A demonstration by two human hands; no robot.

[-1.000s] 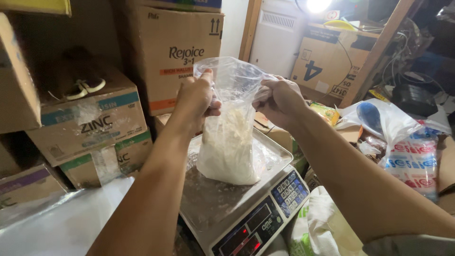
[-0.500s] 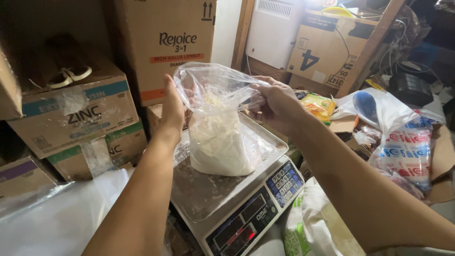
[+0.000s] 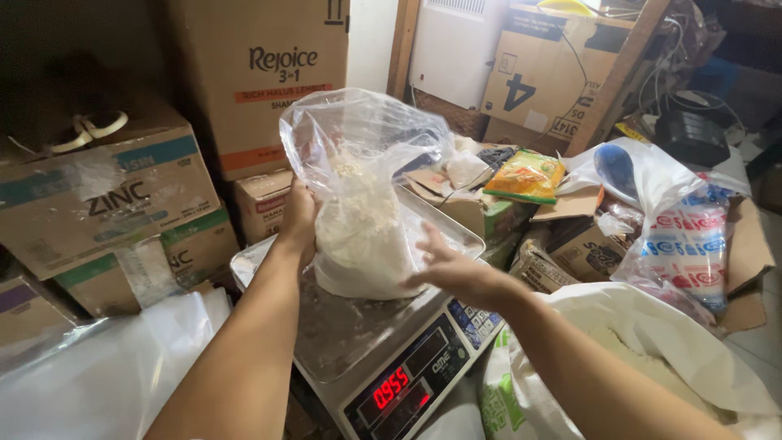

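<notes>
A clear plastic bag (image 3: 358, 187) part filled with white powder stands on the steel pan (image 3: 342, 326) of a digital scale (image 3: 407, 383) with a red lit display. My left hand (image 3: 297, 216) grips the bag's left side, just above the powder. My right hand (image 3: 444, 269) hovers open at the bag's lower right, fingers spread, close to it; I cannot tell whether they touch it. The bag's mouth gapes open at the top.
Stacked cardboard boxes (image 3: 106, 195) stand behind and to the left. A large open white sack (image 3: 652, 358) with white powder lies at lower right. Packets and plastic bags (image 3: 684, 236) clutter the right side. A sheet of clear plastic (image 3: 98, 367) lies at lower left.
Both hands gripped the bag's mouth earlier. The bag has come down onto the scale pan, my left hand slid down its side, and my right hand let go and dropped lower.
</notes>
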